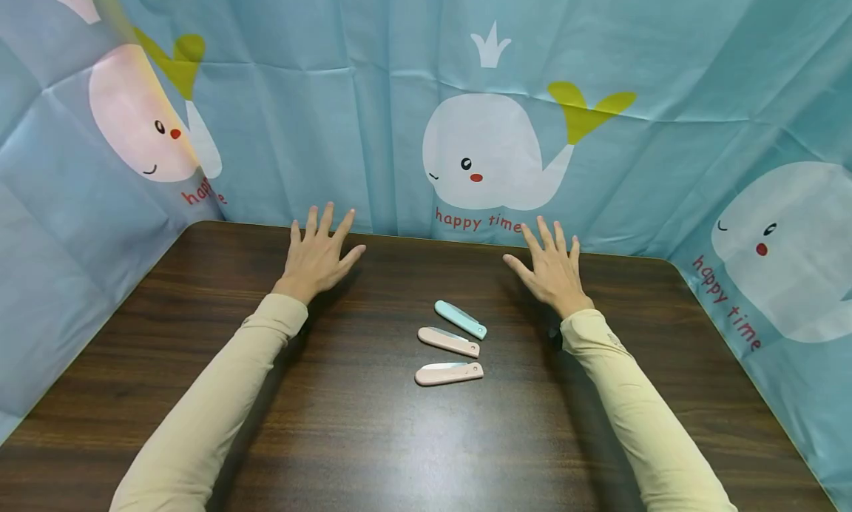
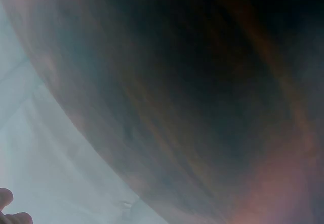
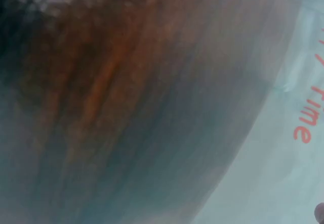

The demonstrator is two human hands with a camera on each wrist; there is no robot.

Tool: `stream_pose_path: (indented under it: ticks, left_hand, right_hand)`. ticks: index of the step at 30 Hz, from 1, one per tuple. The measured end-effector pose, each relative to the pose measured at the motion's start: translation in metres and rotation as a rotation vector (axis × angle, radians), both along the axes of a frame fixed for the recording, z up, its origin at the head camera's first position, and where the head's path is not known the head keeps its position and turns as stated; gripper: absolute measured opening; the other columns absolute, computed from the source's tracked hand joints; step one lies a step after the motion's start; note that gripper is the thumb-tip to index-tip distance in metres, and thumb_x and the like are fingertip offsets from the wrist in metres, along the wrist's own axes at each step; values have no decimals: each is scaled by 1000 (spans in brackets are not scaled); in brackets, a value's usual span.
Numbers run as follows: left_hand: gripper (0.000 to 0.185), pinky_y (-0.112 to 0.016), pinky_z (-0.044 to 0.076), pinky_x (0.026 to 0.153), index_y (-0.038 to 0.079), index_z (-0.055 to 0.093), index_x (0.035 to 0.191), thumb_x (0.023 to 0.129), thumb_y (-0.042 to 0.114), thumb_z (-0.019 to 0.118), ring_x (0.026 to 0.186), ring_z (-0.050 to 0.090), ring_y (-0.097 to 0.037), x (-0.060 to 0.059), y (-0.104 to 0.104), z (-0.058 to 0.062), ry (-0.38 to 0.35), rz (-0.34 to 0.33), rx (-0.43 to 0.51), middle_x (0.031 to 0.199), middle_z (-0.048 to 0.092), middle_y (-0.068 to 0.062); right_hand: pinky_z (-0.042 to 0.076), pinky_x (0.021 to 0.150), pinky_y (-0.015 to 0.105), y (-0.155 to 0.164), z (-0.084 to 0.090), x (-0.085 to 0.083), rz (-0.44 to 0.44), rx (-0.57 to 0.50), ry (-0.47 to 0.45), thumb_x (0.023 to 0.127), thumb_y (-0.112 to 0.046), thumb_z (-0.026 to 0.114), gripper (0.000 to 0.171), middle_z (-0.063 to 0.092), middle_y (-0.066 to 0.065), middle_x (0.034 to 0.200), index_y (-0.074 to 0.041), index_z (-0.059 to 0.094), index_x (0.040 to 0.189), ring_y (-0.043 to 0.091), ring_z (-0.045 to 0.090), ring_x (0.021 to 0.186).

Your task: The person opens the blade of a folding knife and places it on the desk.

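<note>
Three folding knives lie near the middle of the table in the head view, blades folded into their handles. The farthest is a mint-green folding knife (image 1: 461, 320); below it come a pink folding knife (image 1: 449, 342) and a nearer pink folding knife (image 1: 449, 374). To their left, near the table's far edge, my left hand (image 1: 314, 259) has its fingers spread and holds nothing. My right hand (image 1: 554, 271), also with spread fingers and nothing held, is to the right of the knives. Only fingertips (image 2: 15, 218) show at the corner of the left wrist view.
The dark wood-grain table (image 1: 373, 438) has rounded far corners. A light blue curtain (image 1: 293, 142) printed with white whales and red lettering hangs along its far edge and both sides. Glare falls on the tabletop in front of the knives.
</note>
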State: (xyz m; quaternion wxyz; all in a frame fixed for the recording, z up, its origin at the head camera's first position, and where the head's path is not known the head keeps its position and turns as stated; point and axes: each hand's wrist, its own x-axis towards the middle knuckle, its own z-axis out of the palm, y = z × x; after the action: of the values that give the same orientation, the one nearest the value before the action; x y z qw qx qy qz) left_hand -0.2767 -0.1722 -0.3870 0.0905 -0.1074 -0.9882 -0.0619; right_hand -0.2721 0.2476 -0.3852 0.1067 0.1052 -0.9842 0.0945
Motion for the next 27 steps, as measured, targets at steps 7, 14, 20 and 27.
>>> stream_pose_path:
  ticks: [7, 14, 20, 27]
  left_hand:
    - [71, -70, 7, 116, 25, 13, 161, 102, 59, 35, 152, 5, -46, 5, 1, 0, -4, -12, 3, 167, 6, -19]
    - [72, -70, 9, 116, 24, 15, 160, 102, 58, 39, 152, 6, -45, 8, -2, 1, 10, -10, -3, 166, 8, -19]
    - [71, -71, 9, 115, 23, 17, 160, 102, 55, 41, 152, 7, -46, 12, -3, 4, 16, -18, -4, 166, 9, -20]
    - [72, -70, 9, 115, 22, 14, 160, 102, 55, 41, 151, 6, -47, 19, 0, 7, 17, -31, -27, 166, 8, -21]
  right_hand:
    - [2, 116, 70, 1, 2, 5, 5, -2, 9, 96, -65, 46, 80, 10, 12, 168, -20, 24, 159, 41, 2, 154]
    - [2, 115, 70, 3, 6, 11, 23, -1, 21, 96, -65, 46, 80, 11, 13, 167, -19, 25, 158, 42, 4, 153]
    - [4, 115, 70, 4, 5, 18, 46, 29, 40, 96, -63, 48, 79, 14, 14, 167, -18, 27, 158, 43, 7, 152]
    - [3, 116, 70, 4, 5, 28, 65, 42, 30, 96, -64, 46, 80, 13, 13, 167, -19, 25, 158, 43, 8, 152]
